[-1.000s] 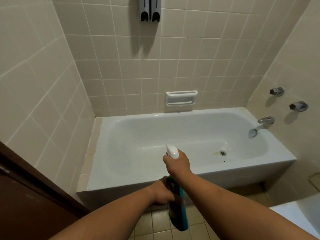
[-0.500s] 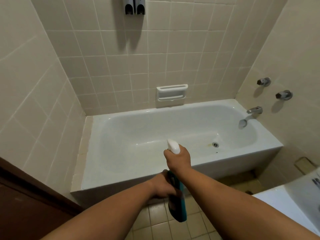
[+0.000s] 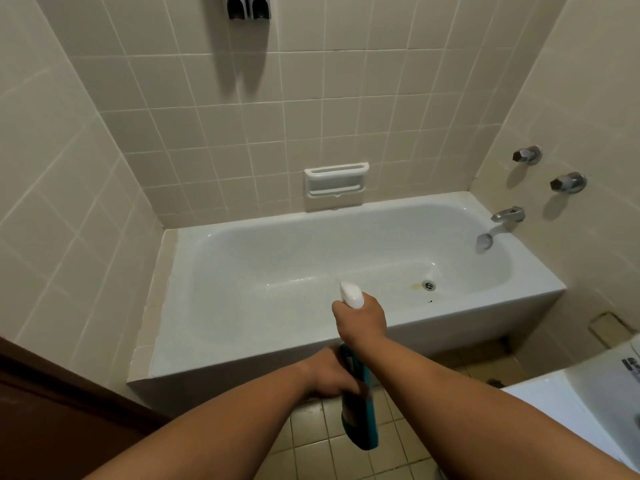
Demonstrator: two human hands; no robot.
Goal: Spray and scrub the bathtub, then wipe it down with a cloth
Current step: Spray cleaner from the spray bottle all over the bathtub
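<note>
A: Both forearms reach in from the bottom edge and meet at the slim teal plastic spray bottle [image 3: 360, 414] with its white spray head [image 3: 351, 295]. How's the grip?

B: The right hand [image 3: 360, 322] is on top, back of the hand to the camera, wrapped round the neck just below the white head. The left hand [image 3: 327, 374] sits lower, clasping the teal body from the left.

A: Fingers?

B: Curled round the bottle on both hands. The fingertips go round the far side, so I cannot tell whether one rests on the trigger.

A: Where's the bottle?

B: Up in the air, base towards the person, head tipped away towards the long white enamel bathtub [image 3: 242, 355]. In this view the head overlaps the tub's inside, and the body crosses the near rim down over the beige floor tiles [image 3: 311, 431].

A: Anything hard to read?

B: The bottle's label is blurred. The two dark wall dispensers [image 3: 247, 6] are cut off at the top edge, and the white fixture [image 3: 571, 403] at lower right is only partly in frame — can't say what it is. A brown door [image 3: 52, 410] edges in at lower left.

A: And the tub?

B: A round metal drain [image 3: 428, 285] with a yellowish stain beside it, at the end where the chrome spout [image 3: 498, 223] juts from the right wall.
</note>
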